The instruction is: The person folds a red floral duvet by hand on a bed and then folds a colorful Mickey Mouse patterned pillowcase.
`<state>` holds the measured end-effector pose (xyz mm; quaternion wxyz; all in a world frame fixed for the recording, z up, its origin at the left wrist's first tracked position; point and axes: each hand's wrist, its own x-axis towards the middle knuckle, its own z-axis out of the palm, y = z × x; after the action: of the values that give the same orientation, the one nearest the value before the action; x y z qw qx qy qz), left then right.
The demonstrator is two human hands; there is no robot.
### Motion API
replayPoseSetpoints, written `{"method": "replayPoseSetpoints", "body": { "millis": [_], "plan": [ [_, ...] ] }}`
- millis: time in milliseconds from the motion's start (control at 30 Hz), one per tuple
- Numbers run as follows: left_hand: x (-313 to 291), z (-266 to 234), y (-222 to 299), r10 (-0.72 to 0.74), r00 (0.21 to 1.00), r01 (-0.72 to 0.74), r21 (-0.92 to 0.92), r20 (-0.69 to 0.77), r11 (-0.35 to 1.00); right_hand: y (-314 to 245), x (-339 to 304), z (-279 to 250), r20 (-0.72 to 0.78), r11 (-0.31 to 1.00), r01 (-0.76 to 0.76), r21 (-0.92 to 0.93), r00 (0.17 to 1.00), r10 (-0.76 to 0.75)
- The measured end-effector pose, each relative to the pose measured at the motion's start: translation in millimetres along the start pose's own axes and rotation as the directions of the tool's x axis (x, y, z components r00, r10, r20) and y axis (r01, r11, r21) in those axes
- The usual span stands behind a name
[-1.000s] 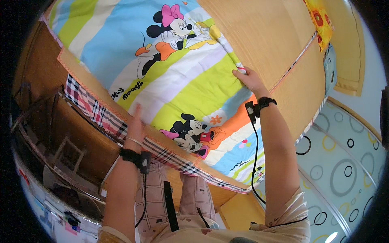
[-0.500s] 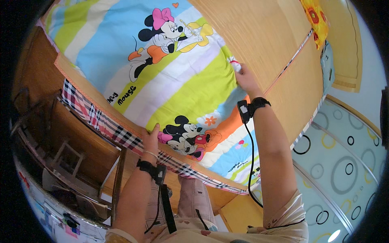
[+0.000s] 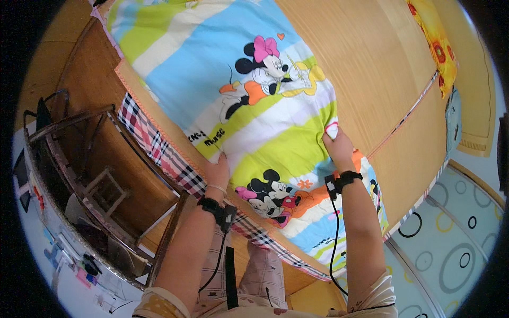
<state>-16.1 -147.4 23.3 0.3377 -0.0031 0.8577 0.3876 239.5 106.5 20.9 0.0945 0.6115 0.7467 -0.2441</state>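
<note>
A quilt (image 3: pixel 212 50) with blue, lime and white stripes and cartoon mice lies across the bed mat. My left hand (image 3: pixel 216 172) is closed on its near edge, beside some black lettering, and gathers a fold there. At the far edge my right hand (image 3: pixel 339 146) pinches the cloth, with a small white and pink bit showing by the fingertips. Creases run across the quilt between my hands. Its end with the paired mice spreads to the right, partly behind my right forearm.
The tan woven mat (image 3: pixel 360 58) has a plaid border (image 3: pixel 164 148) along the near side. To the left stand a brown wooden frame (image 3: pixel 106 193) and a cluttered white surface (image 3: pixel 69 254). A yellow flowered cloth (image 3: pixel 439 50) lies at the far right, near patterned sliding panels (image 3: pixel 450 233).
The whole view has shifted, so the bed sits further right and lower. My left hand has moved left along the near edge, and the quilt between my hands is more bunched.
</note>
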Motion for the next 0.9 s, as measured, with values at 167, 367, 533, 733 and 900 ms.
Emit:
{"method": "replayPoseSetpoints", "body": {
  "millis": [167,367,533,733,900],
  "plan": [
    [-25.8,-10.0,-70.0,-0.180,0.954,0.167,0.073,0.239,0.983,43.9,-16.2,13.5,0.080,0.996,-0.084,-0.014,0.993,0.085],
    [-93.7,-10.0,-104.0,-0.454,0.799,0.403,0.209,0.394,0.891,80.9,-66.9,19.7,0.203,0.909,-0.319,-0.269,0.904,0.377],
    [-32.1,-16.8,-138.0,-0.239,0.926,0.310,-0.226,0.292,0.924,53.4,-61.3,10.6,-0.081,0.985,-0.052,-0.167,0.996,0.039],
    [112.1,-88.0,19.4,-0.270,0.945,0.322,-0.373,0.185,0.870,-104.2,-21.9,12.6,-0.065,0.928,0.348,0.131,0.937,-0.343],
    [150.1,-108.2,8.3,-0.128,0.976,0.173,-0.272,0.176,0.947,-224.7,-29.1,20.6,0.070,0.860,0.445,0.250,0.878,-0.474]
  ]
}}
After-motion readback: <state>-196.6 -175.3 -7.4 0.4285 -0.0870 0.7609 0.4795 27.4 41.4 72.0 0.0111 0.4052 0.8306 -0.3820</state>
